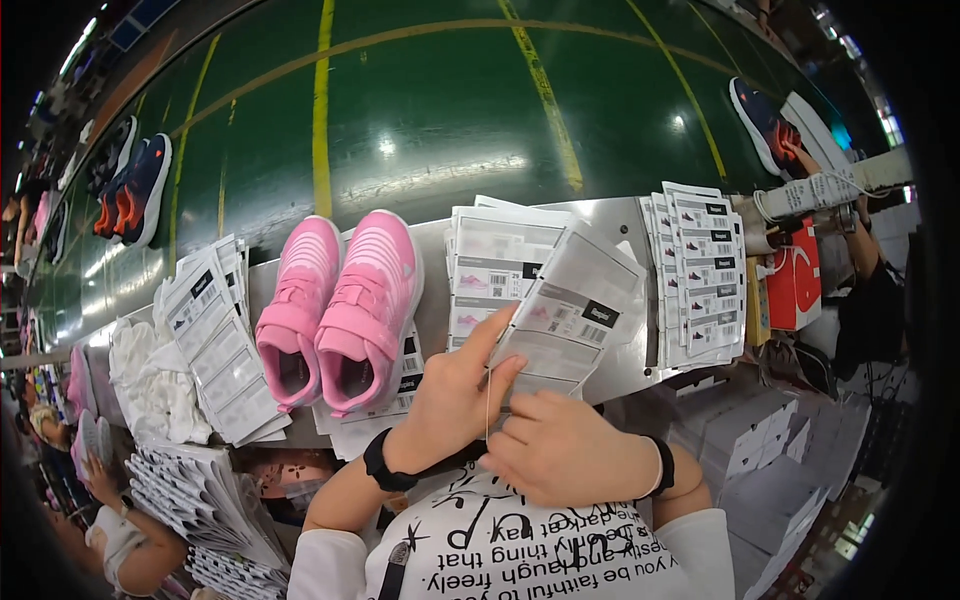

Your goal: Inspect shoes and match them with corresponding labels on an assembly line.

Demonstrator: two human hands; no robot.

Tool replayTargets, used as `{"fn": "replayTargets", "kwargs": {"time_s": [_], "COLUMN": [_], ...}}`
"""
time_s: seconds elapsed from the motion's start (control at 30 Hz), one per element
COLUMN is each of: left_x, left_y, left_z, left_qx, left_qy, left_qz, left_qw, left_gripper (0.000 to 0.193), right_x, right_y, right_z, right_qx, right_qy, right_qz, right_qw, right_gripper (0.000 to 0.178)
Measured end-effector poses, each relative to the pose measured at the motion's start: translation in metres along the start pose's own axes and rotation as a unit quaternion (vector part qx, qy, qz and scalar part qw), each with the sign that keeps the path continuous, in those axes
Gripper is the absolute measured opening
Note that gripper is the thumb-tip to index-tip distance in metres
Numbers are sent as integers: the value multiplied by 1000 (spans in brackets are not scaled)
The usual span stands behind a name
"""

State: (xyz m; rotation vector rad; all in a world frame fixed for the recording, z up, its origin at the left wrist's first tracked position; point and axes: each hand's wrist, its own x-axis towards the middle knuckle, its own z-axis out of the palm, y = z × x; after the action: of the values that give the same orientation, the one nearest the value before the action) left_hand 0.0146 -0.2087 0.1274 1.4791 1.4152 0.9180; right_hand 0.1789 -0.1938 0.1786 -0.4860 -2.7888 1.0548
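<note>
My left hand (452,395) pinches a sheaf of printed label sheets (568,315) between thumb and fingers, tilted above the metal ledge. A thin tan band, like a rubber band (488,405), hangs from my left fingers towards my right hand. My right hand (565,450) is closed just below the sheaf, close to my chest; what its curled fingers hold is hidden. Beneath and behind the sheaf lies another stack of label sheets (490,240). To the left, a pair of pink strap shoes (362,295) stands on more sheets.
A green conveyor belt (430,110) runs beyond the ledge, with dark shoes (140,195) at its left. Label stacks flank me at left (215,320) and right (700,270). White crumpled paper (155,380), a red box (795,285) and grey boxes (740,430) are nearby. Other people work on both sides.
</note>
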Motion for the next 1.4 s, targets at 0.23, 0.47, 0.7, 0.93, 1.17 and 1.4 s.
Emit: {"fn": "replayTargets", "kwargs": {"time_s": [0.23,0.47,0.7,0.93,1.17,1.4], "left_x": [2,-1,9,9,5,14], "left_y": [15,20,-3,-14,-30,-55], "left_z": [-20,-27,-16,-19,-3,30], "left_qx": [-46,-72,-178,-213,-323,-269], "left_qy": [-62,-97,-108,-89,-4,160], "left_qz": [3,4,-15,0,-11,-79], "left_qw": [997,993,978,973,946,946], "left_gripper": [27,24,26,23,18,18], "right_x": [4,21,15,45,52,-2], "right_y": [41,55,73,79,92,165], "right_z": [-88,-103,-77,-91,-93,-140], "right_qx": [-297,-240,-255,-149,-187,229], "right_qy": [248,125,173,102,56,238], "right_qz": [62,-28,-70,-43,-93,2], "right_qw": [920,962,949,983,976,944], "right_gripper": [44,20,33,27,20,8]}}
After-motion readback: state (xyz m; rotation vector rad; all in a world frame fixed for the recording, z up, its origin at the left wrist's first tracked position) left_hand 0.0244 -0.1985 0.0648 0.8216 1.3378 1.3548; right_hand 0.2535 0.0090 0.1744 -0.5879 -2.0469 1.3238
